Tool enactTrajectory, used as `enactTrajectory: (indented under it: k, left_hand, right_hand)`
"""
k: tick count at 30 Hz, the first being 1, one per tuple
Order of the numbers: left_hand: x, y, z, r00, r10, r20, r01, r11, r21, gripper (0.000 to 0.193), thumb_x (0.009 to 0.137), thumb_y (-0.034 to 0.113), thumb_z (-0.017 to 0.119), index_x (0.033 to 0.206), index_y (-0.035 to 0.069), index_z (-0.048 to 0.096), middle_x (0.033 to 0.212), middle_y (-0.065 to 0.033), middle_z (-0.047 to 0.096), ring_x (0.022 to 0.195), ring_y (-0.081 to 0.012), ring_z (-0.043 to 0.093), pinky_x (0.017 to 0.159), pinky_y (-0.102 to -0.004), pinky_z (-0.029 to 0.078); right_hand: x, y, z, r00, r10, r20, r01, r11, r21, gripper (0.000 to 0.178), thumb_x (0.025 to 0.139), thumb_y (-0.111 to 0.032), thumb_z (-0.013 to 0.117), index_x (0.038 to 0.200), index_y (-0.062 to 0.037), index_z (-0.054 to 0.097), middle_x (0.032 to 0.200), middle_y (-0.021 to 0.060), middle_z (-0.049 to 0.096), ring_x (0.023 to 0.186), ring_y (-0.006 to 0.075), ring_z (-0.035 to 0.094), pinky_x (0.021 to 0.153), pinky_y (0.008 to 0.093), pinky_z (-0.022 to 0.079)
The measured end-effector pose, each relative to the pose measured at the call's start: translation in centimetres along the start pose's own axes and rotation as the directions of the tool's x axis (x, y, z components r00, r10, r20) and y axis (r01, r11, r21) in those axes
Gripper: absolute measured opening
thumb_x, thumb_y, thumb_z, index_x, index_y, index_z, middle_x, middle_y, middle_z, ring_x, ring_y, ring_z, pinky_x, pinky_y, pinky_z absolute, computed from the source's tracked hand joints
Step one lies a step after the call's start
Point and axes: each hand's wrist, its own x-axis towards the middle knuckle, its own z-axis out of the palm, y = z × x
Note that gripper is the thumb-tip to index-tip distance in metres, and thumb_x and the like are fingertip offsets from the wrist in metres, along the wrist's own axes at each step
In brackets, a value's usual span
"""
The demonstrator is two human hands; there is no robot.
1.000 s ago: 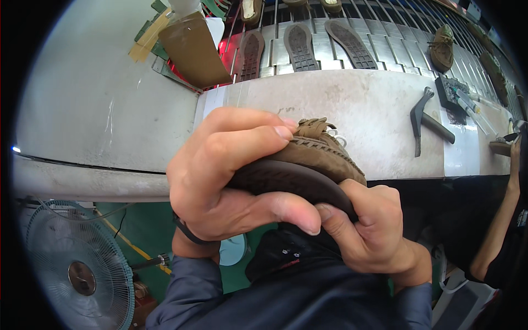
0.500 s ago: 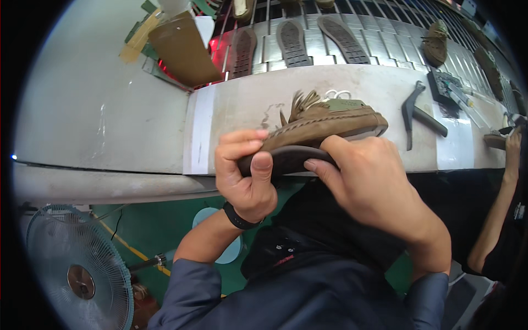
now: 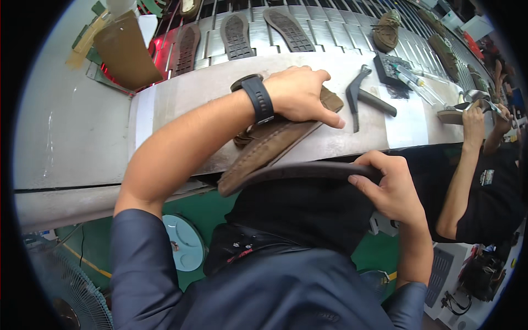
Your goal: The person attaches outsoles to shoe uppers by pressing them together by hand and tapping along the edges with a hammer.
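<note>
A brown moccasin-type shoe (image 3: 278, 144) lies slanted at the table's near edge, its toe jutting out past the edge. A dark, curved sole (image 3: 308, 171) touches it at the toe and stands apart from it toward the heel. My right hand (image 3: 390, 184) pinches the sole's heel end between thumb and fingers, in front of the table. My left hand (image 3: 300, 94), with a black watch on the wrist, reaches over the shoe near its heel. Its thumb and fingers are spread; the fingertips are partly hidden, and I cannot tell how firmly they touch. The hand covers much of the upper.
A hammer (image 3: 374, 102) and a black block (image 3: 391, 70) with syringe-like tubes lie to the right. Behind, soles (image 3: 236, 36) and a shoe (image 3: 386, 31) rest on a metal conveyor. A co-worker's arm (image 3: 467, 143) is at far right. A fan (image 3: 69, 286) stands lower left.
My left hand has let go of the toe end and moved over to the shoe's heel. The sole's heel end has come away from the shoe. The view has shifted right.
</note>
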Motion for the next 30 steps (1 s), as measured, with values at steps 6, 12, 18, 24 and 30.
enactTrajectory:
  k: [6, 12, 18, 24, 30]
  left_hand:
    - [-0.2, -1.3, -2.4, 0.999, 0.033, 0.001, -0.029, 0.879, -0.475, 0.074, 0.077, 0.032, 0.085, 0.141, 0.003, 0.06, 0.121, -0.0121, 0.068, 0.109, -0.0195, 0.064, 0.096, -0.0323, 0.051]
    - [-7.4, 4.3, -7.5, 0.852, 0.157, -0.5, -0.467, 0.659, -0.589, 0.081, 0.084, 0.023, 0.086, 0.149, -0.003, 0.046, 0.134, -0.014, 0.061, 0.12, -0.0215, 0.061, 0.111, -0.0357, 0.044]
    - [-10.3, 2.6, -7.2, 0.635, 0.417, -0.651, -0.501, 0.863, 0.064, 0.064, 0.092, 0.035, 0.076, 0.139, -0.004, 0.057, 0.142, -0.02, 0.05, 0.134, -0.0276, 0.05, 0.114, -0.0414, 0.039]
    - [-11.3, 2.3, -6.7, 0.568, 0.434, -0.699, -0.508, 0.853, 0.117, 0.066, 0.101, 0.052, 0.061, 0.132, -0.007, 0.061, 0.14, -0.0236, 0.054, 0.129, -0.0285, 0.055, 0.108, -0.0417, 0.045]
    - [-11.2, 2.2, -6.4, 0.566, 0.456, -0.687, -0.494, 0.854, 0.16, 0.066, 0.102, 0.053, 0.061, 0.131, -0.007, 0.062, 0.139, -0.0234, 0.055, 0.128, -0.0281, 0.055, 0.107, -0.0415, 0.045]
  right_hand:
    - [1.7, -2.0, -0.2, 0.953, -0.04, -0.302, 0.187, 0.859, 0.476, 0.024, 0.09, -0.006, 0.081, 0.106, 0.0012, 0.065, 0.091, 0.0024, 0.07, 0.081, 0.006, 0.061, 0.074, 0.0229, 0.05]
    - [6.5, -6.0, 2.0, 0.776, -0.269, -0.571, 0.63, 0.381, 0.677, 0.045, 0.093, -0.001, 0.078, 0.128, -0.0004, 0.05, 0.115, 0.011, 0.068, 0.101, 0.0142, 0.066, 0.092, 0.0275, 0.053]
    - [8.9, -6.2, 8.6, 0.398, -0.491, -0.775, 0.841, 0.533, 0.095, 0.069, 0.086, -0.008, 0.087, 0.134, -0.0056, 0.038, 0.139, 0.0255, 0.053, 0.127, 0.0317, 0.059, 0.105, 0.0423, 0.052]
    - [10.0, -7.3, 11.0, 0.159, -0.606, -0.779, 0.74, 0.596, -0.312, 0.085, 0.062, -0.004, 0.098, 0.132, -0.0064, 0.049, 0.142, 0.0332, 0.052, 0.121, 0.0435, 0.063, 0.095, 0.0461, 0.058]
    - [9.0, -7.5, 10.3, 0.208, -0.666, -0.717, 0.64, 0.646, -0.415, 0.084, 0.069, -0.005, 0.095, 0.142, -0.0051, 0.054, 0.141, 0.0358, 0.053, 0.124, 0.0479, 0.062, 0.096, 0.047, 0.059]
